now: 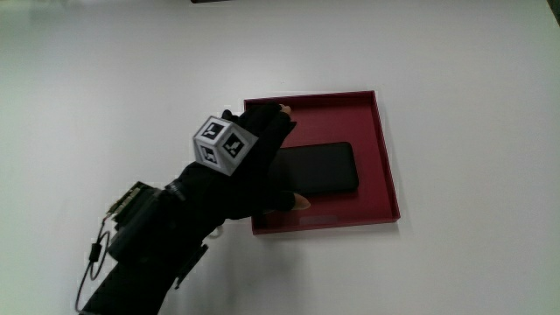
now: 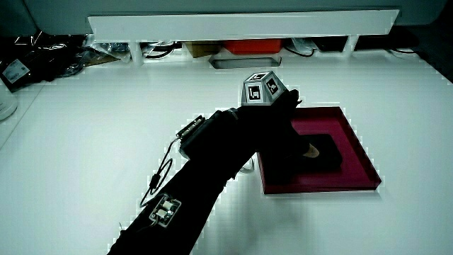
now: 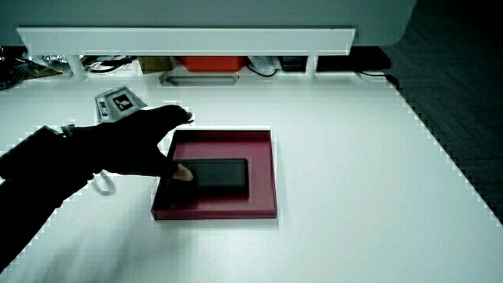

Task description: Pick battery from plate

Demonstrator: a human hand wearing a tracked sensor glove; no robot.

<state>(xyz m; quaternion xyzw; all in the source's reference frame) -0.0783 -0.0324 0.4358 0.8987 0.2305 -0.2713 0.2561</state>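
A flat black battery (image 1: 328, 168) lies in a square dark red plate (image 1: 388, 166) on the white table. The hand (image 1: 262, 157), in a black glove with a patterned cube (image 1: 223, 143) on its back, hovers over the end of the battery. Its fingers are spread, reaching over the plate's rim, and the thumb tip (image 1: 300, 203) touches the battery's edge nearer the person. The hand covers that end of the battery. Both side views show the battery (image 2: 327, 154) (image 3: 220, 177), the plate (image 2: 361, 152) (image 3: 263, 169) and the hand (image 2: 283, 134) (image 3: 141, 141) the same way.
A low white partition (image 2: 241, 25) (image 3: 189, 39) runs along the table's edge farthest from the person, with an orange box (image 2: 251, 47) and cables under it. A grey flat item (image 2: 244, 61) lies by it. A thin cable (image 2: 159, 177) hangs from the forearm.
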